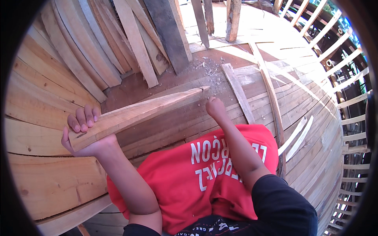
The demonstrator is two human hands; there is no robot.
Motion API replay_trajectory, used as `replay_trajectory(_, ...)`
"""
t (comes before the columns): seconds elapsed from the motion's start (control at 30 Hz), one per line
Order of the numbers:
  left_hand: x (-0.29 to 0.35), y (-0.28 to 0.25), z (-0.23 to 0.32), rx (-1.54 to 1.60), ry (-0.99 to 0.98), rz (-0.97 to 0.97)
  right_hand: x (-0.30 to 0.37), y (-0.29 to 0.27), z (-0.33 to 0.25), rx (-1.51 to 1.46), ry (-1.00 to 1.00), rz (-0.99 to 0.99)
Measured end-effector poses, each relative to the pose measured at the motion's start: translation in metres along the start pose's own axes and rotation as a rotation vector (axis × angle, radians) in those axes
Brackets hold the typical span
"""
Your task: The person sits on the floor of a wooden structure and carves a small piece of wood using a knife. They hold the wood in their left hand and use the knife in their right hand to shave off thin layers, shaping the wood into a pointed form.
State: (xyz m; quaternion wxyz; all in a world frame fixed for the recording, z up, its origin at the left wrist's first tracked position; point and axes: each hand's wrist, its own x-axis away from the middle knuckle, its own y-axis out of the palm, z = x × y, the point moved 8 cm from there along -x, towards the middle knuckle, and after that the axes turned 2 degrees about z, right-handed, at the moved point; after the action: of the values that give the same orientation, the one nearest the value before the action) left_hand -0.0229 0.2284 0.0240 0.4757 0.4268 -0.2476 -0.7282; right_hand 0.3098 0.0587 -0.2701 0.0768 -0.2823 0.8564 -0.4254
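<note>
My left hand [84, 131] is shut on the thick end of a long tapered piece of pale wood [149, 108]. The piece runs up and to the right, and its thin tip ends near a dark plank floor [177, 78]. My right hand [215, 107] is closed in a fist just right of that tip and below it. I see it from behind, and nothing shows in it. A red printed shirt [204, 173] covers my lap between both forearms.
Curved pale planking [39, 118] rises on the left. Several loose boards [134, 43] lean at the back. A flat strip [238, 92] and wood shavings [208, 69] lie on the planks ahead. A white slatted frame [346, 59] curves along the right.
</note>
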Motion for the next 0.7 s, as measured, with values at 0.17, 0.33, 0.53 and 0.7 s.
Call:
replay_trajectory(0.17,0.002,0.003,0.006,-0.037,0.040,0.061,0.078,-0.033,-0.129,-0.084,-0.053,-0.143)
replay_trajectory(0.33,-0.007,-0.027,0.000,-0.002,0.017,0.143,0.031,-0.009,-0.055,-0.101,0.045,-0.026)
replay_trajectory(0.53,-0.005,-0.022,0.002,-0.005,0.019,0.125,0.081,-0.026,-0.121,-0.091,-0.040,-0.126)
replay_trajectory(0.7,-0.005,-0.019,0.004,-0.008,0.014,0.109,0.050,-0.023,-0.086,-0.051,0.002,-0.035)
